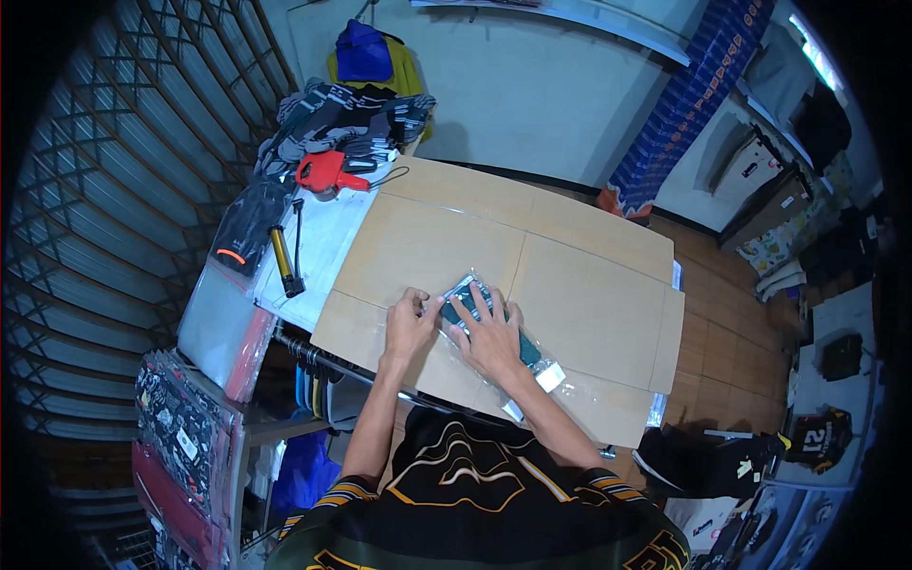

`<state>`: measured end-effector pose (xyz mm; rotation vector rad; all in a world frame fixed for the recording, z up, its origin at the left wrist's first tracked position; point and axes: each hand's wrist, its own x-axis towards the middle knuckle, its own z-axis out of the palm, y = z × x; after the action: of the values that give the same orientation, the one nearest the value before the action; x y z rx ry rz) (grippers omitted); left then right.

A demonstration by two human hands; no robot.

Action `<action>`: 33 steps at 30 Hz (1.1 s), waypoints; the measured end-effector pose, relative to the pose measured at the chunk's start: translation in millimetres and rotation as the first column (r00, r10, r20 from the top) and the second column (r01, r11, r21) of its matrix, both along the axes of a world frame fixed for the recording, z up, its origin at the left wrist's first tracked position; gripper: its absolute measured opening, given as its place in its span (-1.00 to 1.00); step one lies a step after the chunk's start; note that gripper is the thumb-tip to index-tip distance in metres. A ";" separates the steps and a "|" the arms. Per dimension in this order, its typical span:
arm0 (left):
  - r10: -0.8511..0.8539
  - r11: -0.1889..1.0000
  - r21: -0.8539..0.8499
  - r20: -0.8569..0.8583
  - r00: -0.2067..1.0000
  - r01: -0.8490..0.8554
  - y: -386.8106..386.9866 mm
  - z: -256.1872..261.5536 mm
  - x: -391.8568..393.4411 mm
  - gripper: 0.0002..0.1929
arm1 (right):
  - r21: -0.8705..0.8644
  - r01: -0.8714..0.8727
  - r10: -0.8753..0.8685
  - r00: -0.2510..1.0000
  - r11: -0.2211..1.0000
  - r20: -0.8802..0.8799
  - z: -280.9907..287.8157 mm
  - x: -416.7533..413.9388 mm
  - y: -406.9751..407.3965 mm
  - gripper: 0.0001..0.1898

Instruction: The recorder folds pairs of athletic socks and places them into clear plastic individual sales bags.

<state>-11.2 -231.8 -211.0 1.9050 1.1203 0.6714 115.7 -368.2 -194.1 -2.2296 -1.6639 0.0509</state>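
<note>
A folded dark green textile with white stripes (530, 352) lies in a clear plastic bag (563, 388) on a flattened cardboard sheet (591, 306). My right hand (490, 340) rests flat over the textile, fingers spread, and hides its middle. At the bag's left edge, my left hand (411, 326) has its fingers curled, with thumb and forefinger pinching the plastic near the upper corner. White patches, perhaps labels, show at the bag's near end.
Left of the cardboard are a red tape dispenser (329, 174), a yellow-and-black hand pump (285, 262) and packaged dark goods (249, 221). A pile of grey and dark textiles (349, 117) sits behind them. Clear plastic bags (214, 320) overhang the table's left side. A blue-wrapped column (684, 107) stands beyond.
</note>
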 end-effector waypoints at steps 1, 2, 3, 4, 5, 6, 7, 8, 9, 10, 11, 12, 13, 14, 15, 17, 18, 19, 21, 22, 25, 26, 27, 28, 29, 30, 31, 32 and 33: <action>-0.003 1.000 -0.005 0.000 1.000 0.003 1.5 3.0 -1.1 -0.59 | -0.002 -0.001 0.001 1.000 1.000 0.008 1.0 -0.2 0.4 -0.45; 0.043 0.999 0.008 -0.037 0.998 -0.043 2.5 6.3 -2.5 -0.57 | -0.006 0.003 -0.003 1.000 1.000 0.007 0.7 -0.1 0.4 -0.45; 0.089 0.996 0.024 -0.073 0.993 -0.088 4.3 9.2 -3.9 -0.54 | -0.016 0.001 -0.001 1.000 1.000 0.008 0.9 -0.6 0.7 -0.45; 0.122 0.991 0.069 -0.061 0.991 -0.118 6.2 6.6 -5.5 -0.57 | -0.025 -0.001 0.001 1.000 1.000 0.009 1.2 -0.8 1.0 -0.45; 0.118 0.991 0.067 -0.062 0.991 -0.113 8.2 4.1 -6.6 -0.57 | -0.027 0.003 -0.003 1.000 1.000 0.008 1.6 -0.9 1.0 -0.45; 0.133 0.990 0.053 -0.010 0.991 -0.132 10.1 3.1 -8.0 -0.59 | -0.037 0.004 -0.003 1.000 0.999 0.007 2.7 -1.4 1.6 -0.45; 0.150 0.988 0.039 0.041 0.988 -0.151 11.4 1.9 -8.7 -0.61 | -0.047 0.003 -0.003 1.000 0.999 0.006 3.0 -1.6 2.1 -0.45; 0.148 0.988 0.038 0.040 0.988 -0.150 12.3 0.5 -9.1 -0.61 | -0.048 0.005 -0.004 1.000 0.999 0.004 2.2 -1.5 2.2 -0.45; 0.142 0.989 0.041 0.046 0.989 -0.144 12.8 0.4 -9.6 -0.62 | -0.046 0.005 -0.004 1.000 0.999 0.014 1.6 -1.2 1.9 -0.45; 0.137 0.989 0.044 0.051 0.989 -0.139 13.2 0.3 -10.2 -0.64 | -0.043 0.005 -0.004 1.000 0.999 0.025 1.0 -1.0 1.7 -0.45; 0.138 0.989 0.043 0.050 0.989 -0.140 13.3 0.0 -10.3 -0.64 | -0.043 0.004 -0.003 1.000 0.999 0.023 0.4 -1.0 1.6 -0.45; 0.137 0.989 0.039 0.065 0.988 -0.140 12.9 -0.3 -10.0 -0.65 | -0.050 0.008 -0.007 1.000 0.999 0.015 1.2 -1.0 1.4 -0.45; 0.137 0.989 0.034 0.080 0.987 -0.140 12.6 -0.6 -9.8 -0.65 | -0.056 0.012 -0.011 1.000 0.998 0.007 1.6 -1.3 1.6 -0.46; 0.139 0.989 0.034 0.079 0.987 -0.142 12.5 -0.8 -10.2 -0.65 | -0.056 0.010 -0.010 1.000 0.998 0.006 1.4 -1.5 2.1 -0.46; 0.136 0.990 0.038 0.074 0.988 -0.139 12.2 0.3 -10.0 -0.65 | -0.062 0.014 -0.013 1.000 0.998 0.009 1.2 -1.5 2.7 -0.46; 0.134 0.990 0.042 0.070 0.989 -0.137 12.4 0.3 -9.8 -0.65 | -0.068 0.017 -0.016 1.000 0.998 0.011 1.0 -1.5 3.1 -0.46; 0.135 0.989 0.044 0.085 0.987 -0.139 12.9 -0.7 -9.8 -0.66 | -0.075 0.016 -0.015 1.000 0.997 0.011 1.8 -1.7 3.4 -0.46; 0.136 0.989 0.047 0.100 0.986 -0.141 13.2 -1.8 -10.1 -0.66 | -0.081 0.014 -0.014 1.000 0.997 0.011 2.3 -1.8 3.6 -0.46; 0.132 0.989 0.047 0.101 0.986 -0.137 12.4 -2.8 -11.1 -0.66 | -0.080 0.015 -0.014 1.000 0.997 0.012 1.1 -2.1 3.4 -0.46; 0.127 0.990 0.047 0.102 0.987 -0.133 12.0 -2.8 -11.0 -0.66 | -0.079 0.016 -0.015 1.000 0.997 0.013 0.4 -2.0 3.2 -0.46; 0.132 0.991 0.025 0.082 0.988 -0.135 11.9 -4.1 -10.8 -0.67 | -0.074 0.024 -0.023 1.000 0.997 0.012 -0.8 -2.4 3.8 -0.46; 0.132 0.991 0.027 0.083 0.988 -0.135 11.7 -5.3 -10.6 -0.67 | -0.071 0.024 -0.023 1.000 0.997 0.013 -1.5 -2.6 4.2 -0.46; 0.136 0.990 0.017 0.096 0.986 -0.138 11.6 -7.5 -10.4 -0.68 | -0.070 0.023 -0.022 1.000 0.997 0.017 -1.8 -2.8 4.5 -0.46; 0.139 0.990 0.007 0.110 0.984 -0.140 11.6 -9.7 -10.3 -0.68 | -0.068 0.022 -0.020 1.000 0.997 0.021 -2.0 -3.1 4.6 -0.46; 0.139 0.990 0.010 0.111 0.984 -0.141 11.4 -11.7 -10.4 -0.68 | -0.065 0.022 -0.020 1.000 0.998 0.021 -2.2 -3.2 4.4 -0.46; 0.138 0.990 0.014 0.127 0.982 -0.141 11.0 -12.6 -10.5 -0.68 | -0.060 0.021 -0.019 1.000 0.998 0.024 -2.2 -3.2 4.2 -0.46; 0.137 0.990 0.017 0.143 0.980 -0.141 10.7 -13.3 -10.7 -0.69 | -0.054 0.020 -0.019 0.999 0.998 0.026 -2.1 -3.3 4.2 -0.46; 0.137 0.990 0.021 0.143 0.980 -0.142 10.4 -14.0 -10.8 -0.69 | -0.051 0.019 -0.018 1.000 0.999 0.026 -2.1 -3.7 4.3 -0.46; 0.135 0.990 0.021 0.146 0.980 -0.139 9.5 -14.0 -10.2 -0.69 | -0.051 0.020 -0.019 0.999 0.999 0.027 -1.9 -3.5 4.2 -0.47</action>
<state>-21.4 -222.3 -225.0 1.7855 1.1617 0.8927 112.1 -364.0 -196.0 -2.2937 -1.6721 0.0593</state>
